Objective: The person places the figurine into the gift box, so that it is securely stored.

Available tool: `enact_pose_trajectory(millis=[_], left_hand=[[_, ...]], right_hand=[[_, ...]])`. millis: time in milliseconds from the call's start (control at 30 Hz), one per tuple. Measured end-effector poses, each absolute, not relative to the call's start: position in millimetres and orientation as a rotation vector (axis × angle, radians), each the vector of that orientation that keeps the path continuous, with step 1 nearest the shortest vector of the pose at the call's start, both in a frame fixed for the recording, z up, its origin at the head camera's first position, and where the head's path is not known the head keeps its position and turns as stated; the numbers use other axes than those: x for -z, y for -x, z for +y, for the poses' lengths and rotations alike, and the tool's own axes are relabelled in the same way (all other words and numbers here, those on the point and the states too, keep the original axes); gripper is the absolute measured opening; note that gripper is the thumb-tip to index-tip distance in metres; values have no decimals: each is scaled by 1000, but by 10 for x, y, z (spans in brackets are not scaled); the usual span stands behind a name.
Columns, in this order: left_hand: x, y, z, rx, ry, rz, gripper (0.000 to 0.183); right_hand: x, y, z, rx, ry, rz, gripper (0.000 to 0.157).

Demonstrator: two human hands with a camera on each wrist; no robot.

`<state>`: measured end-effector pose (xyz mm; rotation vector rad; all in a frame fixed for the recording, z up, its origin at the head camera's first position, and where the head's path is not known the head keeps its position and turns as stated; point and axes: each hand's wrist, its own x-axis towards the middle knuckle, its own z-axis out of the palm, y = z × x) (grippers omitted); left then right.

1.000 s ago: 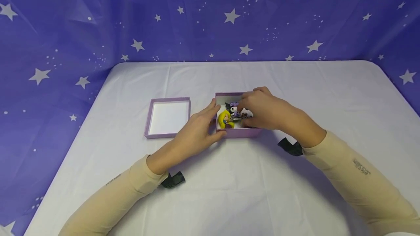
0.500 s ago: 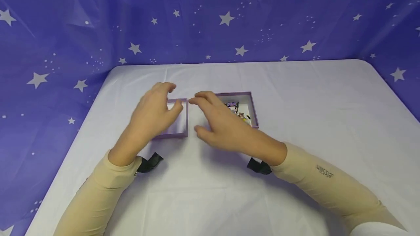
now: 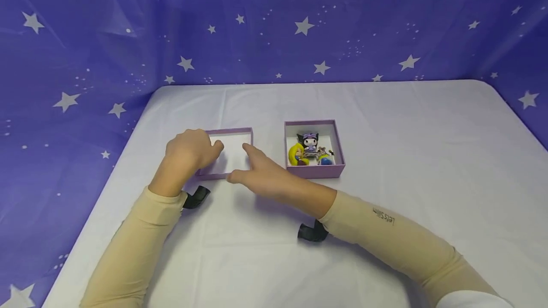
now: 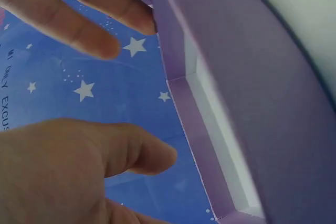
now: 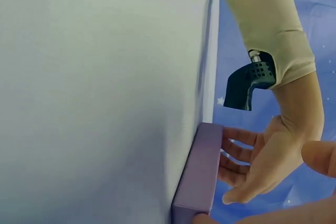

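A shallow lilac box lid [image 3: 229,131] lies with its white inside up on the left part of the table. My left hand [image 3: 188,151] is at its left side, fingers bent over that wall, thumb free of it in the left wrist view. My right hand [image 3: 269,177] reaches to the lid's right side with thumb and forefinger spread; a fingertip meets the lid [image 5: 197,177] in the right wrist view. Right of the lid stands the lilac box [image 3: 317,171]. It holds a yellow-haired figurine [image 3: 296,154], a black-and-white figurine [image 3: 309,141] and a small figurine with blue [image 3: 325,158].
A white cloth covers the table [image 3: 406,156]. Behind it hangs a purple curtain with stars [image 3: 274,46]. Black wrist mounts [image 3: 312,232] stick out below both wrists.
Both hands have left the figurine box and moved left to the lid, the left hand to its left side, the right hand to its right. The box now shows in full.
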<state>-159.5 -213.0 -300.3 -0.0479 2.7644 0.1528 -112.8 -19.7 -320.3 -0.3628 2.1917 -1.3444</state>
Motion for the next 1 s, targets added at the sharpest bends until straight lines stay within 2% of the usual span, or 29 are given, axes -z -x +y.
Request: enact_pose_trajectory(millis=[233,633,800,1000], left_hand=[[3091,1613,-2045,-192,91,2789,52],[2679,1413,-2025,-442,231,3187,56],[2662,1332,-1843,-656,98,3374,61],[2743,1267,-1606,-1124,-225,3375,50]], right_hand=[[3235,1205,-160,1492,158,2052,88],[3017,1343,90,1888,317,1904,76],[2888,1377,337,1993,417,1969,71],[2847,1402,664,2066,536,2142,68]])
